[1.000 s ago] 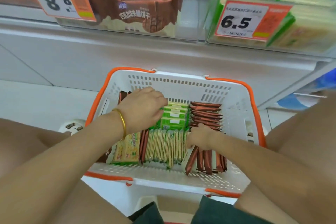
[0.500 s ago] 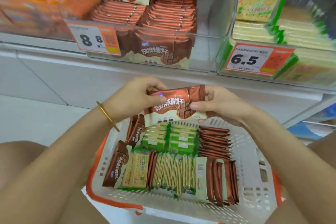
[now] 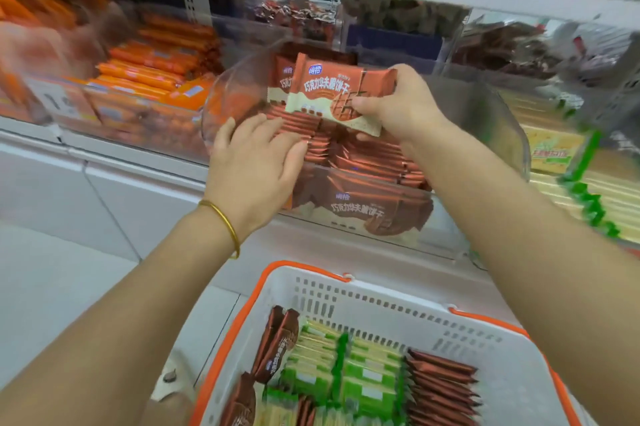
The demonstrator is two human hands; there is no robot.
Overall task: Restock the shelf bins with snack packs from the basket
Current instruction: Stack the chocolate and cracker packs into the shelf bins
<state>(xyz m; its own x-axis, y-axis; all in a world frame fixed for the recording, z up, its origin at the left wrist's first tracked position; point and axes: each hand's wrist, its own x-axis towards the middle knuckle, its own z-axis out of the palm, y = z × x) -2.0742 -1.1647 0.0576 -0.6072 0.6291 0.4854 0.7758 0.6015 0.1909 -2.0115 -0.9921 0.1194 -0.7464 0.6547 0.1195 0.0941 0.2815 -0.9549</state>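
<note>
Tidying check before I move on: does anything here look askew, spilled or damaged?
Only a small thing: in the basket, the chocolate wafer packs at its left wall lean loose and tilted, unlike the tidy rows of green packs beside them. Nothing looks spilled or torn.

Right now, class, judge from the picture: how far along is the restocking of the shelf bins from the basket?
Done: the clear bin already holds stacked brown packs. In hand: the right hand grips one brown wafer pack above that bin; the left hand rests flat on the stack. Left: the basket holds spare brown packs and green packs, so much remains.
</note>
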